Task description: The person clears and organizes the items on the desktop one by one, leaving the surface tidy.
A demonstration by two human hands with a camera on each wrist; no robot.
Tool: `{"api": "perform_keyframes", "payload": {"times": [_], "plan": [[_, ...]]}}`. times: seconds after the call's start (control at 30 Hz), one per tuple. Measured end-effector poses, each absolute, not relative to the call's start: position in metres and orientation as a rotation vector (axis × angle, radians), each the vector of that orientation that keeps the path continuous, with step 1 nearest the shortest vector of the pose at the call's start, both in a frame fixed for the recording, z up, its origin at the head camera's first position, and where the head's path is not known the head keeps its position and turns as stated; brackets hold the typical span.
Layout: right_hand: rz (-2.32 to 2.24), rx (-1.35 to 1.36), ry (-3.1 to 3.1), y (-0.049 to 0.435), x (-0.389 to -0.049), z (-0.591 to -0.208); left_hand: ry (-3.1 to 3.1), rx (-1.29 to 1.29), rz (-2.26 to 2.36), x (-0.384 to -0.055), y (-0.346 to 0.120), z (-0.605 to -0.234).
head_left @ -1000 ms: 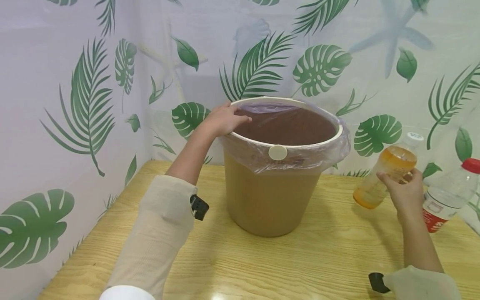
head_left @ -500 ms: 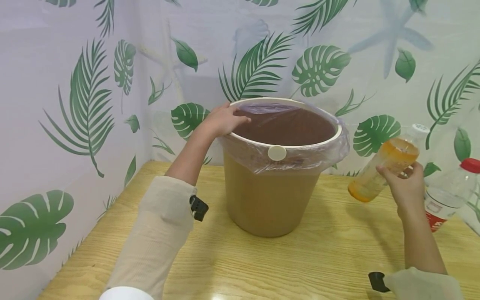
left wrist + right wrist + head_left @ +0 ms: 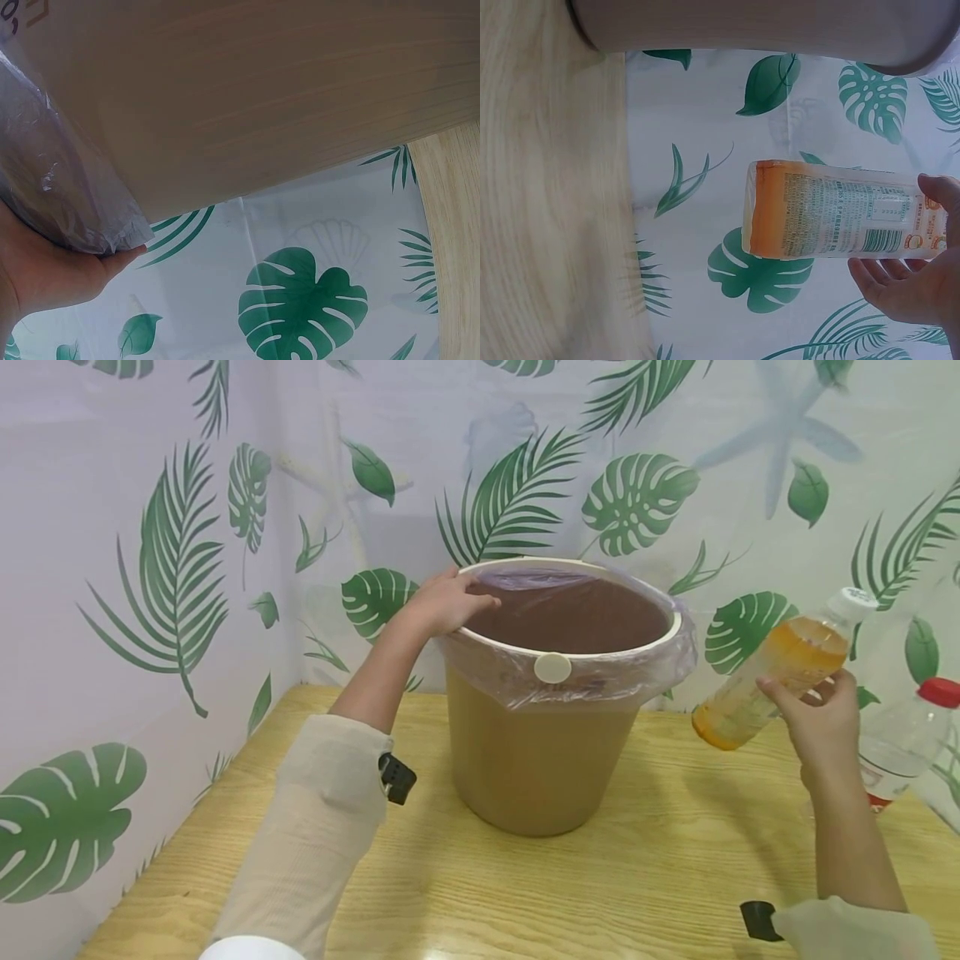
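Note:
A tan trash can (image 3: pixel 536 768) with a cream rim and a clear plastic liner (image 3: pixel 652 672) folded over it stands on the table. My left hand (image 3: pixel 444 602) grips the rim at its left side, thumb over the inside edge. In the left wrist view that hand (image 3: pixel 56 281) lies against the liner. To the right of the can, my right hand (image 3: pixel 825 718) holds a plastic bottle (image 3: pixel 776 672) with an orange label and white cap, tilted with its cap up and to the right. The right wrist view shows the bottle (image 3: pixel 840 210) between thumb and fingers, its base clear of the table.
Behind my right hand, a clear bottle with a red cap (image 3: pixel 911 739) and a red and white label stands at the right. The wood-grain table (image 3: pixel 525 893) meets a leaf-printed wall covering (image 3: pixel 637 410) at the back and left.
My right hand has lifted the orange-labelled bottle up off the table and tilted it slightly more. My left hand has stayed on the can's rim.

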State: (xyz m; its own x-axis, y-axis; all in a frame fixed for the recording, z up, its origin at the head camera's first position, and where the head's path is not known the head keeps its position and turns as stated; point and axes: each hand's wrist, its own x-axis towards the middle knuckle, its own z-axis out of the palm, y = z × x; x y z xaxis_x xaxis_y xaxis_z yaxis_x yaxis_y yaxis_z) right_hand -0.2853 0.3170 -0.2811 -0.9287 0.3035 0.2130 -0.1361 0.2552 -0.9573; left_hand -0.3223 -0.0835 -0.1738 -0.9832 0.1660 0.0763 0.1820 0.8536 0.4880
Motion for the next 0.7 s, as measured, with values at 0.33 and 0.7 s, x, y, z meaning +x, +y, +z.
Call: {"api": "perform_keyframes", "payload": {"times": [0.33, 0.7], "plan": [[1.835, -0.121, -2.049, 0.312, -0.28, -0.27, -2.995, -0.275, -0.8, -0.322, -0.084, -0.175], [1.883, -0.095, -1.993, 0.312, -0.275, -0.258, -3.007, -0.275, -0.792, -0.323, -0.085, -0.175]]}}
